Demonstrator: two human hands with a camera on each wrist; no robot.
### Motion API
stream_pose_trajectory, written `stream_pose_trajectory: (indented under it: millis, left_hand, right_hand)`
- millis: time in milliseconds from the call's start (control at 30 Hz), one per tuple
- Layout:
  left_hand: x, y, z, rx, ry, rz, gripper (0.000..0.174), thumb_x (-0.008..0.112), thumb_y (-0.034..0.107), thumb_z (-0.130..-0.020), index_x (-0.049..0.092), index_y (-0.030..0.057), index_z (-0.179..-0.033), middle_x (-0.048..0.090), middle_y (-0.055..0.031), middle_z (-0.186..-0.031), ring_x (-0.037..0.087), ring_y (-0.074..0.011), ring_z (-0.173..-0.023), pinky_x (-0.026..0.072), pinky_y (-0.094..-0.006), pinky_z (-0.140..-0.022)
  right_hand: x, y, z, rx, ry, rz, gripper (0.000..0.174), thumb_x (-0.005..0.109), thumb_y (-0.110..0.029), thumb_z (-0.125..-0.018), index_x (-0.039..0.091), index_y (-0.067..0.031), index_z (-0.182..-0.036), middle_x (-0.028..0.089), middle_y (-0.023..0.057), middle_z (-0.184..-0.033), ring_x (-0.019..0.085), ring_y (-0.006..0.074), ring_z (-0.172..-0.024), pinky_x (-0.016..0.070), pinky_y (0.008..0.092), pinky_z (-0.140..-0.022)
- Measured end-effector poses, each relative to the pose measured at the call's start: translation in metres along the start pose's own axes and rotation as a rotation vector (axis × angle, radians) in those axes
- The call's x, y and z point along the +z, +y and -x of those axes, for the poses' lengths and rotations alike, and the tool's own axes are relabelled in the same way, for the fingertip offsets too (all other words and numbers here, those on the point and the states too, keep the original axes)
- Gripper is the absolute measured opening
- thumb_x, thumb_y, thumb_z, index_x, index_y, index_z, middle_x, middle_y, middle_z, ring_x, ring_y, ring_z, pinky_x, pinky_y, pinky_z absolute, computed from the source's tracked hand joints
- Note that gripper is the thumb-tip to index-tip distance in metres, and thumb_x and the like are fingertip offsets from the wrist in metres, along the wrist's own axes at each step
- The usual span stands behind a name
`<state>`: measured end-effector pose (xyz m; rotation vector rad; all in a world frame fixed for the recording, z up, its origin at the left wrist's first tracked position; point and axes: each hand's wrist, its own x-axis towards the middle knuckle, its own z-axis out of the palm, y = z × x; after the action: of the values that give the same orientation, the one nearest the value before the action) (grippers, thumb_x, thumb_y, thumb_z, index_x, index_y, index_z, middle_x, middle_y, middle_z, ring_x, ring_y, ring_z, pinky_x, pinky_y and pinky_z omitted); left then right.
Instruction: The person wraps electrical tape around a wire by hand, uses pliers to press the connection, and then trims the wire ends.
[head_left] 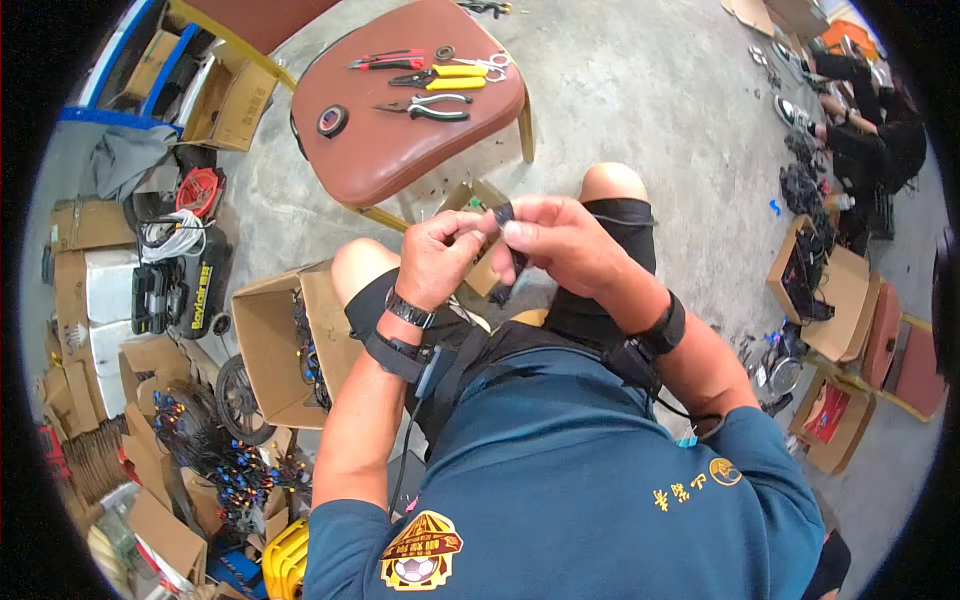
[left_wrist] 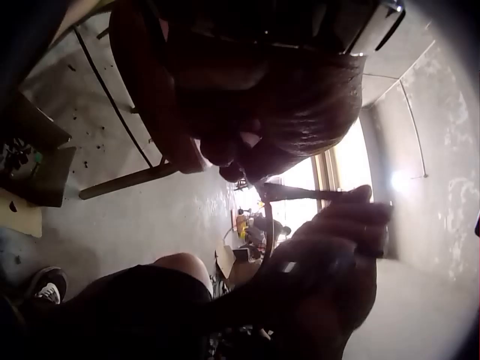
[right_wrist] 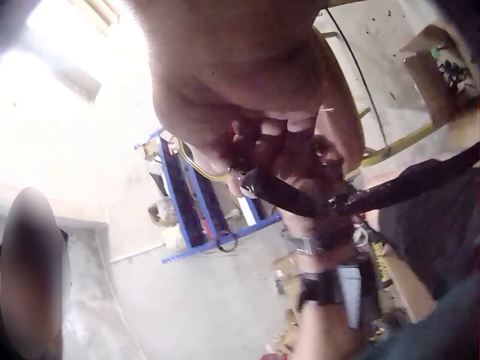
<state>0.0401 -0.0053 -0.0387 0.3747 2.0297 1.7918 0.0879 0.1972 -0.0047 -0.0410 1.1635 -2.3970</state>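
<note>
In the head view both hands meet over the lap, around a black cable (head_left: 518, 258) with shiny black wrapping. My left hand (head_left: 437, 258), with a watch at its wrist, pinches at the cable with thumb and fingertips. My right hand (head_left: 568, 240) holds a black part between thumb and curled fingers, right beside the left fingertips. The left wrist view shows a dark narrow strip (left_wrist: 304, 193) spanning the gap between the two hands. From the right hand, the black wrapped cable (right_wrist: 285, 196) runs off to the right in the right wrist view.
Ahead stands a brown padded chair (head_left: 400, 170) bearing pliers (head_left: 425, 107), yellow-handled wire strippers (head_left: 440, 77), red-handled pliers (head_left: 387, 60), scissors (head_left: 490, 66) and a black tape roll (head_left: 332, 121). An open cardboard box (head_left: 275, 350) with cables sits at left. Another person sits far right.
</note>
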Motion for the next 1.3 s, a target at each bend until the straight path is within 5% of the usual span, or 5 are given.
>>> stream_pose_trajectory:
  millis: [400,700,833,1100,1300]
  left_hand:
    - [0.007,-0.003,0.007,0.233,0.223,-0.281,0.012,0.07,0.005,-0.077,0.072,0.0009,-0.088,0.066,-0.01,-0.073,0.064,-0.0175,-0.063,0.0489,-0.029,-0.059]
    - [-0.003,-0.022,0.012,0.165,0.227,-0.257,0.012,0.072,0.009,-0.078,0.072,0.0017,-0.087,0.066,-0.01,-0.074,0.064,-0.0207,-0.063,0.0493,-0.0302,-0.06]
    - [0.0,-0.012,0.022,0.146,0.159,-0.334,0.014,0.074,0.008,-0.079,0.072,-0.0004,-0.09,0.069,-0.0078,-0.075,0.064,-0.0129,-0.066,0.048,-0.0264,-0.061]
    - [0.01,0.008,0.057,0.155,0.028,-0.373,0.028,0.077,0.007,-0.076,0.067,0.0025,-0.101,0.059,-0.0035,-0.068,0.055,-0.0104,-0.062,0.0464,-0.0252,-0.06]
    - [0.011,0.008,0.069,0.123,-0.01,-0.321,0.02,0.074,0.004,-0.079,0.064,0.0013,-0.096,0.058,0.0009,-0.07,0.053,-0.0062,-0.065,0.0461,-0.0239,-0.06]
  right_hand:
    - [0.014,-0.037,0.065,0.149,-0.353,0.362,0.039,0.075,-0.01,-0.087,0.06,0.0031,-0.12,0.07,0.0094,-0.106,0.064,0.015,-0.102,0.051,0.0299,-0.09]
    - [0.048,-0.128,0.069,-0.082,-0.151,0.778,0.044,0.085,-0.01,-0.071,0.065,0.0039,-0.108,0.07,0.0067,-0.088,0.063,0.0086,-0.08,0.0486,0.0231,-0.069]
    - [0.052,-0.161,0.04,-0.002,0.094,0.979,0.022,0.068,-0.003,-0.082,0.065,-0.0007,-0.103,0.063,-0.0039,-0.082,0.054,0.0016,-0.075,0.0461,0.02,-0.067]
    - [-0.035,-0.155,-0.061,-0.175,0.215,1.406,0.021,0.065,-0.018,-0.088,0.065,-0.003,-0.101,0.062,-0.0004,-0.079,0.055,0.0065,-0.07,0.0469,0.0236,-0.063]
    - [-0.081,-0.079,-0.089,-0.275,0.37,1.732,0.04,0.068,-0.018,-0.083,0.063,-0.0034,-0.12,0.069,0.017,-0.113,0.067,0.0316,-0.104,0.0522,0.04,-0.09]
